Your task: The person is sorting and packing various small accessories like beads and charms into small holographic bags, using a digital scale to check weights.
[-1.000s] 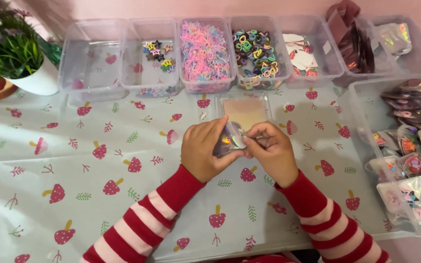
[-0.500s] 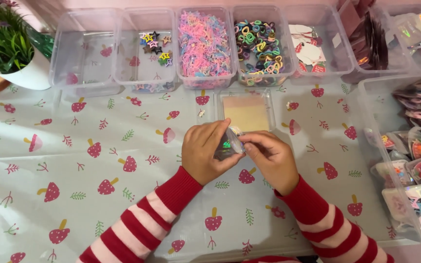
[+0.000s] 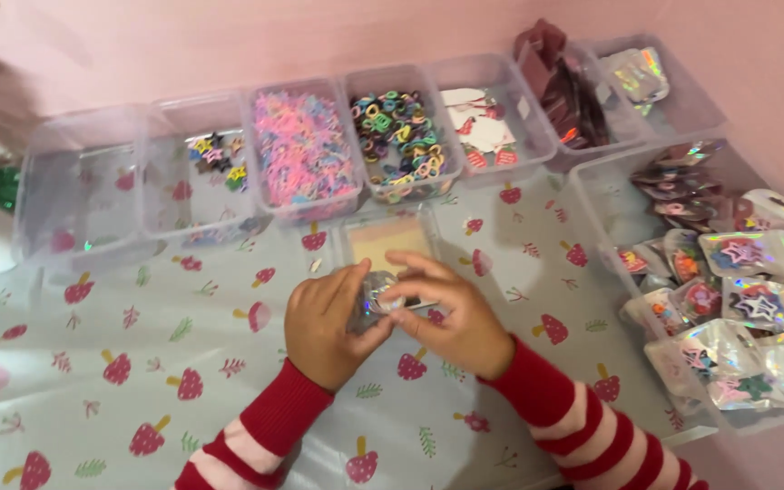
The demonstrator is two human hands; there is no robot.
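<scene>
Pinching from both sides, left hand (image 3: 324, 327) and right hand (image 3: 451, 313) grasp a small holographic pouch (image 3: 372, 299) at frame centre, just above the mushroom-print tablecloth (image 3: 138, 363), likely to work its opening. A shallow clear tray (image 3: 387, 238) sits just behind. Sorted bins (image 3: 306, 154) line the top; finished pouches (image 3: 737, 308) fill the right-hand bin.

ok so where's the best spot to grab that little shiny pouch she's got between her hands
Probably by its side edges. The small holographic pouch is flat and slippery-looking, held between the left hand and right hand just above the tablecloth. A thumb-and-finger pinch from each side suits its thin shape, leaving the middle free. Which end is its opening cannot be seen.
</scene>
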